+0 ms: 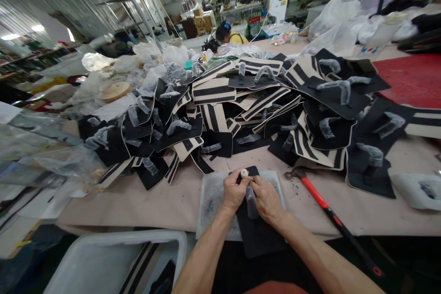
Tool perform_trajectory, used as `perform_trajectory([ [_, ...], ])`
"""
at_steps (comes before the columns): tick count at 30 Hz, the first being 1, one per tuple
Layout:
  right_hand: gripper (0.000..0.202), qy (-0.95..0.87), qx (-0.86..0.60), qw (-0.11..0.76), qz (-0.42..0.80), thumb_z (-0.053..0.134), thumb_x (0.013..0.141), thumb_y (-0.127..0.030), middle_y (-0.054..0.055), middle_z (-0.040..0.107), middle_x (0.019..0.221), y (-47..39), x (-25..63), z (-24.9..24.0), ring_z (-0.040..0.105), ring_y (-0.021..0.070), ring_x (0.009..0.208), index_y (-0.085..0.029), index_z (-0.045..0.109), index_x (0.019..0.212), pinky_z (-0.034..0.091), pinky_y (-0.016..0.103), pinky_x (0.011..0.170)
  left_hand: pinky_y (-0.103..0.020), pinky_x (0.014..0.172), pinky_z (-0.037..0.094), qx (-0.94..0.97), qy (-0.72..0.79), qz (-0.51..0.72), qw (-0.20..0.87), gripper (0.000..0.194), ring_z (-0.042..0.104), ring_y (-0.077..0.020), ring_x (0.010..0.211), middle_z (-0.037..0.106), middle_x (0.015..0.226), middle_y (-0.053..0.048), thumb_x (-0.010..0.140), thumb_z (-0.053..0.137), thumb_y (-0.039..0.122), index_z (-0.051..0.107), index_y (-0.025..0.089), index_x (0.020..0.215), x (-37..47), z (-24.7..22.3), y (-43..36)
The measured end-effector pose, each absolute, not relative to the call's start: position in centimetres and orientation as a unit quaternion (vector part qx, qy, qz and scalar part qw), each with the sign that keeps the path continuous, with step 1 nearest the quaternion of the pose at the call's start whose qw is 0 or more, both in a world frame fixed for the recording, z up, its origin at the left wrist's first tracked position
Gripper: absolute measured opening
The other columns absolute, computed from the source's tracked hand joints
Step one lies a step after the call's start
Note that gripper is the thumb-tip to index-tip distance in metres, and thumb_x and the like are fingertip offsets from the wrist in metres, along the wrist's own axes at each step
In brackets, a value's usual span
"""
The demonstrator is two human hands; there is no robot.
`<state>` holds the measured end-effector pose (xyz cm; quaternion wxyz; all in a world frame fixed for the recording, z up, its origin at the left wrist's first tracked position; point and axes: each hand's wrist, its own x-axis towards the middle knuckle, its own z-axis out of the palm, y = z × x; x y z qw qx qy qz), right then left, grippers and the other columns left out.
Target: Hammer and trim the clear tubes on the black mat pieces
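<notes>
My left hand (234, 190) is closed, thumb and fingers pinching a small thing with a round white end (244, 173); its kind does not show. Right against it, my right hand (267, 196) has its fingers pinched together, and what they hold is hidden. Beneath both hands is a black panel (257, 236) with a plastic-wrapped strap handle (252, 204). The panel lies across a pale, scuffed slab (215, 193) and hangs over the table's front edge. To the right rests a hammer (319, 195) with a red and black handle that sticks out past the edge.
Behind my hands spreads a heap of black panels (217, 142) with wrapped handles and striped sides. A white plastic bin (86, 248) holding striped pieces stands below left. Clear plastic bags (138, 73) crowd the left. A red sheet (406, 78) lies right; other people sit farther back.
</notes>
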<state>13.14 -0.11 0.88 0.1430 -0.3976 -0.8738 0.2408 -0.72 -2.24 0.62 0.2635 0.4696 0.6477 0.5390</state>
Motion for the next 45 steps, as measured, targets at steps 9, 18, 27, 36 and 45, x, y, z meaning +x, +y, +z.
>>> perform_trajectory([
  [9,0.028,-0.875,-0.371,0.182,0.252,0.041,0.099,-0.024,0.005,0.064,0.096,0.3,13.1,1.6,0.06,0.0177,0.081,-0.021,0.067,0.095,0.043,0.029,0.071,-0.03,0.077,0.059,0.492,0.543,0.674,0.094,0.028,0.071,-0.0179,0.083,0.074,0.092,-0.006,0.08,0.077,0.036,0.064,0.018,0.098,-0.7,12.9,-0.2],
  [18,0.041,-0.879,-0.422,0.214,0.061,0.046,0.084,-0.011,0.012,0.068,0.113,0.1,14.2,4.4,0.065,0.0213,0.085,-0.015,0.061,0.121,0.045,0.031,0.073,-0.026,0.067,0.055,0.296,0.672,0.663,0.148,0.029,0.07,-0.0175,0.071,0.073,0.08,-0.005,0.08,0.075,0.041,0.068,0.014,0.091,-5.6,8.8,-3.6],
  [27,0.018,-0.743,-0.616,0.136,0.225,0.054,0.086,-0.041,0.002,0.063,0.064,-1.9,15.5,6.2,0.062,0.0228,0.065,-0.024,0.057,0.083,0.037,0.03,0.059,-0.026,0.071,0.054,0.282,0.67,0.652,0.216,0.027,0.069,-0.0173,0.076,0.072,0.083,-0.003,0.082,0.072,0.04,0.066,0.016,0.093,-4.3,6.7,-4.9],
  [36,0.073,-0.728,-0.581,0.142,0.334,0.053,0.088,-0.053,0.012,0.074,0.089,-6.9,14.8,3.0,0.072,0.0312,0.077,-0.013,0.035,0.147,0.052,0.039,0.068,-0.027,0.074,0.055,0.35,0.604,0.626,0.349,0.024,0.069,-0.0162,0.078,0.073,0.085,-0.003,0.084,0.07,0.038,0.065,0.016,0.092,-2.3,3.2,-2.0],
  [45,0.061,-0.782,-0.54,0.065,0.303,0.057,0.089,-0.049,0.012,0.076,0.089,-5.4,14.7,3.4,0.073,0.0306,0.084,-0.017,0.053,0.14,0.052,0.038,0.074,-0.037,0.083,0.059,0.335,0.533,0.636,0.446,0.041,0.074,-0.0232,0.088,0.076,0.096,-0.011,0.084,0.069,0.051,0.063,0.015,0.102,-0.7,0.5,-0.4],
])
